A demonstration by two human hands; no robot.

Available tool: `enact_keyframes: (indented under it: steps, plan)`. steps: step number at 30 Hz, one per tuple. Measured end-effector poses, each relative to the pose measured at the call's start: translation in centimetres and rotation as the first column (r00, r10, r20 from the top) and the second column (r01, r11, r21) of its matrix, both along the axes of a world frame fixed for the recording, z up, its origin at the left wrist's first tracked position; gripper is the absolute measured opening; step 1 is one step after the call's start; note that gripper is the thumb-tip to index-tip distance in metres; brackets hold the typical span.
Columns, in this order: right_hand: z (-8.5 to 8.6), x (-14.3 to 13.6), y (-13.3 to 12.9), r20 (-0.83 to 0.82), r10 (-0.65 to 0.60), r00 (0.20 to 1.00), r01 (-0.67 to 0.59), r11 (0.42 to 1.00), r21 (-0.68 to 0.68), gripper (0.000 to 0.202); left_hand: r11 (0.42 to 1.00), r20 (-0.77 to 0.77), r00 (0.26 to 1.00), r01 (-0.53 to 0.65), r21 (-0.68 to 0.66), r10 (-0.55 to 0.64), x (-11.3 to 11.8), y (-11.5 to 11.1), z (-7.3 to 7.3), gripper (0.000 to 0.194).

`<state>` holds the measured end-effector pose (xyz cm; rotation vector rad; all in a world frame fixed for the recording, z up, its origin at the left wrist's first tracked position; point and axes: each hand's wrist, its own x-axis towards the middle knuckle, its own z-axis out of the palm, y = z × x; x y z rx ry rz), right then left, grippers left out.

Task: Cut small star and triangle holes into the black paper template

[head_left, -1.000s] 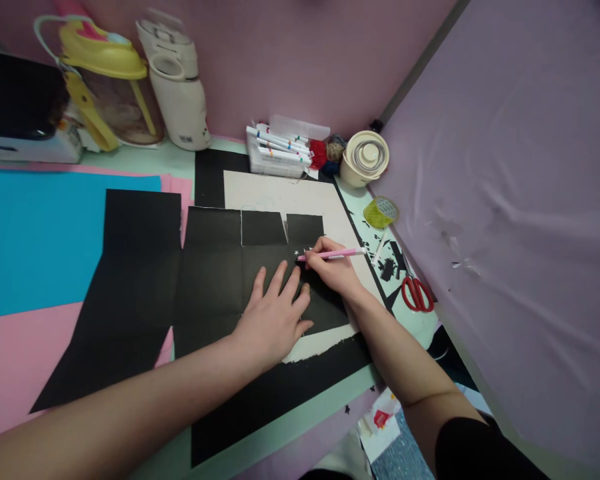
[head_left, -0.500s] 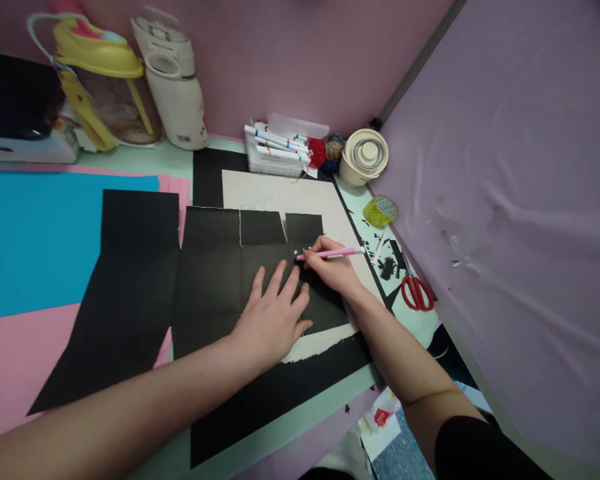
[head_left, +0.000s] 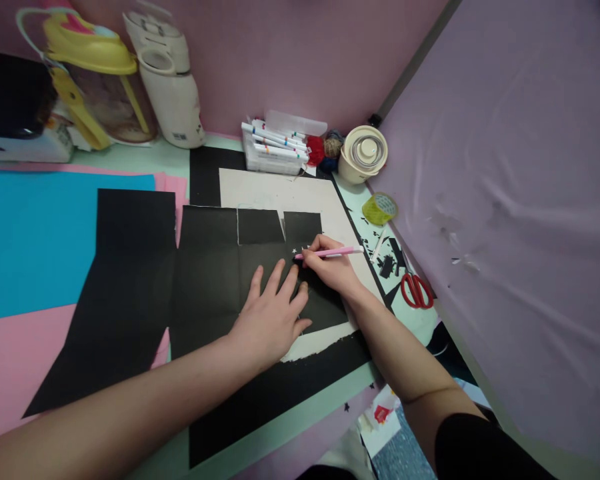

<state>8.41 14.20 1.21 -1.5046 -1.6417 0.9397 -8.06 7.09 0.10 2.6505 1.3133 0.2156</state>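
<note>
A large sheet of black paper, creased and slit along its far edge, lies over a pale board. My left hand rests flat on it with fingers spread. Just to the right, my right hand grips a slim pink pen-like tool, its dark tip touching the black paper near my left fingertips. A tiny white star shape shows beside that tip. Whether the tool is a pen or a craft knife is not clear.
Red-handled scissors, black paper scraps and a roll of yellow-green tape lie at the right. Along the wall stand a box of markers, a cream lidded container, a white bottle and a yellow-lidded jug.
The camera view has shifted slightly. Both hands keep nearly the same place on the black paper, and the pink tool's tip stays by the star shape.
</note>
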Motion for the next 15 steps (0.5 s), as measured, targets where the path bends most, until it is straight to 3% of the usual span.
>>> enact_keyframes:
  steps: [15]
  plan:
    - [-0.2,-0.06,-0.03,-0.017,0.005,1.0,-0.005,1.0,-0.024,0.021,1.0,0.021,1.0,-0.009,-0.006,0.009,-0.14,0.05,-0.22,0.057]
